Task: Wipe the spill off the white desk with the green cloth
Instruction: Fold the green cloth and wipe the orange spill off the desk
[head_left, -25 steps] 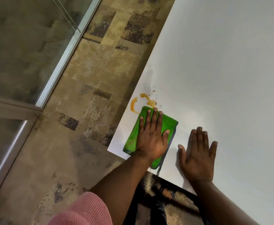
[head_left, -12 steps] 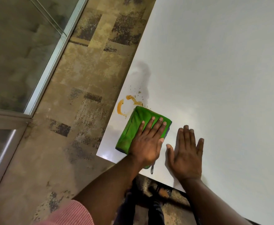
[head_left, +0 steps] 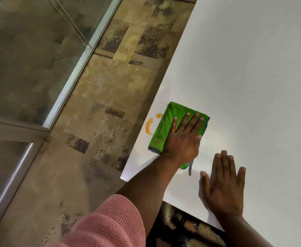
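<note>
1. Most of the view is the broad white desk top [head_left: 244,77], bare apart from its near-left corner.
2. Right hand [head_left: 223,188] lies flat, fingers spread and gripping nothing, apparently bracing the body.
3. Left hand [head_left: 182,139] presses flat on the folded green microfibre cloth [head_left: 164,129], fingers extended (not clenched), likely to spread pressure for wiping.
4. Orange curved spill [head_left: 148,126] remains just beside the cloth's left edge, near the desk rim, unwiped.
</note>
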Demonstrator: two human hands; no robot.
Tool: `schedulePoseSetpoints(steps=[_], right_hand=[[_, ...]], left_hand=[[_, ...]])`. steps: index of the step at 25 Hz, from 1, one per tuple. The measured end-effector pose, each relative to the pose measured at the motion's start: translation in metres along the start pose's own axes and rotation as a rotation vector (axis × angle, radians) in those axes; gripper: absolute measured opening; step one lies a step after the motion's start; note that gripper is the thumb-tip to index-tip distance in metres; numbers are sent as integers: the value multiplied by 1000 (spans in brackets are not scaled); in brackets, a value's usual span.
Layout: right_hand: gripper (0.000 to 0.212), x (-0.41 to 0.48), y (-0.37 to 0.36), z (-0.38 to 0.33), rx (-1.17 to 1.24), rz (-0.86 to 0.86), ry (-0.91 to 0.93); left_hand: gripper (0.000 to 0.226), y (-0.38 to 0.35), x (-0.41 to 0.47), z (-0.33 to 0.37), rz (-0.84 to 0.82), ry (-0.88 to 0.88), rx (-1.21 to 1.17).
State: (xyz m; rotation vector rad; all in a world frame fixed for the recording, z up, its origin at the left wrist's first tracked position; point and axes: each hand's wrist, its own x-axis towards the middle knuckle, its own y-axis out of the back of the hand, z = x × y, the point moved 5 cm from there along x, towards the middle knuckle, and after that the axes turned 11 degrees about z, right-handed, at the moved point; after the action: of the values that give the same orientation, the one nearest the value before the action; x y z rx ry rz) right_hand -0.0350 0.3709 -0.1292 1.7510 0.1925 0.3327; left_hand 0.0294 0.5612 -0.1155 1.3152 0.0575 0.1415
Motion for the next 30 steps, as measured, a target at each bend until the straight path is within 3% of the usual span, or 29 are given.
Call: schedulePoseSetpoints(steps=[7, 12, 19, 24, 30], right_hand=[[76, 0, -2, -2, 3, -6, 4], [75, 2, 2, -4, 35, -35, -21], [75, 32, 6, -13, 29, -56, -13], [73, 37, -4, -10, 30, -53, -54], [73, 38, -10, -5, 4, -33, -47]], left_hand=[[64, -2, 10, -21, 98, 179, -6], [63, -2, -58, -26, 112, 287, -22], [65, 4, -122, -22, -43, 216, 17], [66, 4, -71, -15, -100, 106, 8], [66, 4, -10, -12, -52, 52, 44]])
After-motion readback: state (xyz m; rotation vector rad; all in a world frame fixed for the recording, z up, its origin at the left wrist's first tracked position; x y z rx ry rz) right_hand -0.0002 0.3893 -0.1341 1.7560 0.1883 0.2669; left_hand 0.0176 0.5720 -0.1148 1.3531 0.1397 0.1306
